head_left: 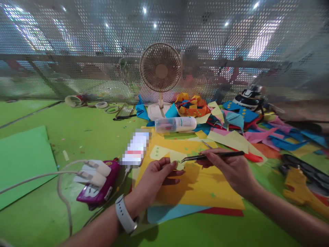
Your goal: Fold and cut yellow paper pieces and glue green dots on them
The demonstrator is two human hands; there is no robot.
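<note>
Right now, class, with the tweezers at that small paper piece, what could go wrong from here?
1. The tweezers in the right hand have fine tips; they might tear the small pale paper piece pinched by the left hand, or prick a fingertip.
2. The fan faces the work; if running, it could scatter loose scraps.
3. The glue bottle lies on its side and may roll or leak onto the yellow sheet.

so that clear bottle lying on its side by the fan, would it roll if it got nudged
Probably yes. The bottle lies on its side and looks round, so a sideways nudge could roll it, though the paper scraps beside it might stop it. It looks like thin clear plastic, so likely light and easy to shift. The smooth wall may be a little slippery.
</note>
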